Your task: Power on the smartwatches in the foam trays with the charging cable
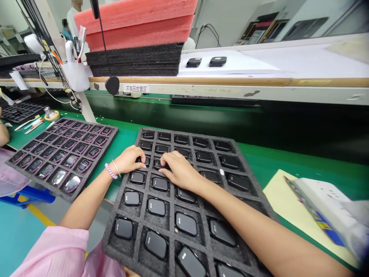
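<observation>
A dark grey foam tray (170, 246) lies in front of me, its compartments holding black smartwatch bodies without straps, such as one smartwatch (157, 206). My left hand (129, 159) reaches in from the left edge, thumb and fingers curled around a smartwatch (147, 161) in the third row from the back. In the neighbouring compartment, my right hand (180, 171) has thumb and forefinger closed on another smartwatch (157, 164). Both of these watches are partly hidden by the fingers and still sit down in the tray.
To the left lies a second tray (75, 175) of purple-edged pieces, near another person's arm (3, 132). A shelf (230, 91) crosses above the green bench, bearing red foam (138, 23) and two small black pieces. At right are yellow paper (278, 192) and a white power strip (323, 194).
</observation>
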A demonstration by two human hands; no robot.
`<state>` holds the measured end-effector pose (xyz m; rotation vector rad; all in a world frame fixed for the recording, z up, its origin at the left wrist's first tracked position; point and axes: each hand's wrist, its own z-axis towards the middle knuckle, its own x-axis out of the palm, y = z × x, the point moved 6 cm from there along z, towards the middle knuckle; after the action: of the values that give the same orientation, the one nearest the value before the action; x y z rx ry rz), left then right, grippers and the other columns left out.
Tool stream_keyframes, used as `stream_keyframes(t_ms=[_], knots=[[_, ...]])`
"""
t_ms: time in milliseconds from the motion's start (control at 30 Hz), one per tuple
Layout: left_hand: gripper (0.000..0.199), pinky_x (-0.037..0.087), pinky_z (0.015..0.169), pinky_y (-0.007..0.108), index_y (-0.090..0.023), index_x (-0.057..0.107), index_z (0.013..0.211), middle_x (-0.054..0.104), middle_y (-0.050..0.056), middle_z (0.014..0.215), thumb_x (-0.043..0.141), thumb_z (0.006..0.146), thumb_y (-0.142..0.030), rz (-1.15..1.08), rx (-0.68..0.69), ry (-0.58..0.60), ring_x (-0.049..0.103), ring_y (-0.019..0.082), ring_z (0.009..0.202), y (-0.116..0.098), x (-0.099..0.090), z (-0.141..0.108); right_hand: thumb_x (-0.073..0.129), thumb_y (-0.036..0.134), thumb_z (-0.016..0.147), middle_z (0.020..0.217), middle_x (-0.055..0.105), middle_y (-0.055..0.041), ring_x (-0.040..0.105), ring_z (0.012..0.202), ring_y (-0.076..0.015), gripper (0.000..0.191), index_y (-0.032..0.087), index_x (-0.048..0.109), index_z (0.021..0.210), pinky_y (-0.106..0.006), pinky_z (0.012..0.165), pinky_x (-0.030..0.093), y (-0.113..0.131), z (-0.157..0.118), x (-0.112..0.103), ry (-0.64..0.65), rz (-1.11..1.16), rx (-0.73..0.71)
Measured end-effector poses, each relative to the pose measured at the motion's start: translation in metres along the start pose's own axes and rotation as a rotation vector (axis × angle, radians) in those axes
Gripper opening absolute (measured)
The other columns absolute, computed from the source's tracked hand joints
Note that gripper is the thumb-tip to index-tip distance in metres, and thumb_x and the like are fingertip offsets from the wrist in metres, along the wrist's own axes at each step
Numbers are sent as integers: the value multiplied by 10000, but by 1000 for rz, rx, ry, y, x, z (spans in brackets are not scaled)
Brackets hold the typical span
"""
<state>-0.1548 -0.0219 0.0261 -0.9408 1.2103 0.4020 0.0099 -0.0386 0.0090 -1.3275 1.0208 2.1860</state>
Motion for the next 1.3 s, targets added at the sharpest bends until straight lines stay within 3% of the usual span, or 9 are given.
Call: stream_keyframes(t_ms=[167, 300, 400, 500, 633, 733, 900, 1300], knots=[[222, 448, 936, 356, -169, 627, 981, 691, 61, 1046, 774, 819, -205, 237, -68, 34, 588, 242, 1051, -15, -12, 1, 698, 171, 831, 1172, 665, -115, 626, 1039, -285, 360, 228, 536, 1147, -478, 912, 509, -1, 2, -14, -3, 81, 56], [288, 394, 979, 436, -172, 646, 1051, 675, 96, 1129, 786, 815, -260, 453, 15, -5, 569, 301, 1100, -60, -14, 16, 591, 195, 902, 1254, 652, -118, 656, 1085, -257, 435, 231, 486, 1322, -470, 974, 511, -18, -20, -57, -77, 131, 76], [260, 385, 974, 409, -183, 652, 1064, 689, 87, 1118, 739, 868, -331, 373, 185, 23, 571, 284, 1111, -101, 2, 38, 580, 227, 895, 1157, 697, -99, 652, 1104, -268, 430, 230, 491, 1316, -486, 992, 505, -41, -52, -80, -31, 88, 142], [260, 388, 960, 400, -172, 650, 1092, 705, 100, 1120, 730, 869, -279, 318, 241, 112, 570, 288, 1130, -121, 24, 59, 611, 277, 873, 1144, 708, -92, 658, 1093, -269, 459, 239, 487, 1314, -494, 997, 507, -62, -86, -81, 51, 108, 203], [240, 369, 974, 418, -194, 638, 1095, 721, 73, 1126, 700, 863, -197, 204, 172, 176, 575, 286, 1125, -116, 42, 70, 606, 349, 887, 1139, 706, -109, 650, 1077, -286, 393, 227, 532, 1253, -513, 967, 517, -78, -109, -69, -13, 105, 242], [264, 355, 980, 433, -194, 618, 1105, 714, 75, 1131, 694, 852, -192, 117, 129, 132, 557, 301, 1144, -105, 43, 68, 598, 358, 899, 1115, 703, -115, 639, 1059, -300, 376, 227, 552, 1249, -528, 939, 520, -81, -110, -62, -62, 44, 224], [383, 354, 968, 401, -203, 568, 1139, 701, 59, 1117, 757, 807, -221, 28, 79, 111, 542, 287, 1125, -97, 48, 69, 643, 334, 871, 1113, 696, -107, 635, 1051, -294, 369, 238, 564, 1218, -507, 920, 530, -82, -105, -60, -22, 27, 190], [303, 414, 886, 310, -180, 551, 994, 667, 64, 1016, 774, 791, -204, 37, 176, 115, 549, 255, 1010, -98, 49, 76, 609, 349, 893, 1128, 674, -118, 620, 990, -294, 323, 232, 561, 1190, -518, 912, 503, -78, -102, -61, 30, 29, 164]])
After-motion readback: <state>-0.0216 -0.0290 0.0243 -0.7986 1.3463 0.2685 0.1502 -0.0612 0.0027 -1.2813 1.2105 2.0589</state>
